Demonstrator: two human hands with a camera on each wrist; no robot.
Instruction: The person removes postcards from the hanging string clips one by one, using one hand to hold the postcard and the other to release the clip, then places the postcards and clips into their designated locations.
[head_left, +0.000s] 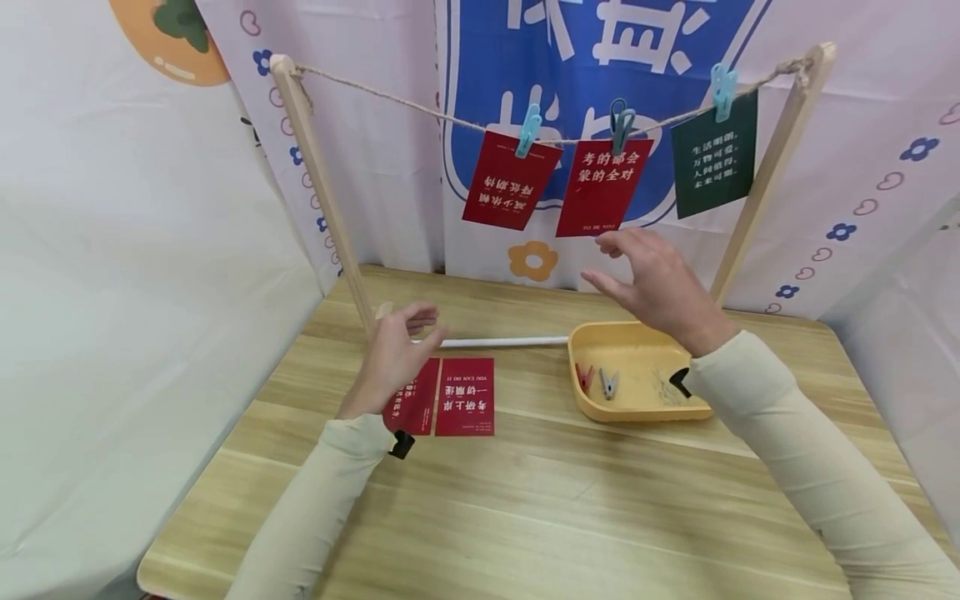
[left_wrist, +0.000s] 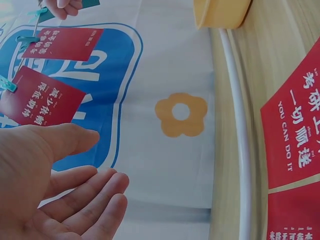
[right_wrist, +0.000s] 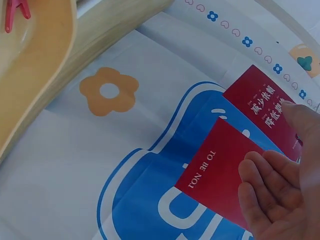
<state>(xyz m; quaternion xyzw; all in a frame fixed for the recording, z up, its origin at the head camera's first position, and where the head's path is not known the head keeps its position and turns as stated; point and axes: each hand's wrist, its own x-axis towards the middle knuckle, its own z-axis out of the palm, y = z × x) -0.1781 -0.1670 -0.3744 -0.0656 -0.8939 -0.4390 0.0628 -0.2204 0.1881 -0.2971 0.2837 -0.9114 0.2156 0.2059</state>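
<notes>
My right hand [head_left: 656, 283], empty with fingers relaxed, hovers just below the middle red card [head_left: 600, 192]. A dark teal clothespin [head_left: 622, 125] holds that card to a sagging twine line [head_left: 390, 98]. To its left hangs another red card [head_left: 512, 181] under a light blue clothespin [head_left: 528, 129]; to its right, a green card [head_left: 708, 167] under a light blue clothespin [head_left: 723, 87]. My left hand [head_left: 393, 354] is raised over the table, its fingers loosely extended in the left wrist view, holding nothing. Two red cards lie below it: one [head_left: 465, 408] fully visible, the other [head_left: 412, 408] partly hidden.
Wooden posts [head_left: 322, 183] stand at both ends of the line, with a white rod [head_left: 517, 342] low between them. A yellow tray [head_left: 630, 414] at right holds a grey clothespin [head_left: 608, 384] and a red clothespin [head_left: 584, 377]. A printed curtain [head_left: 405, 225] hangs behind.
</notes>
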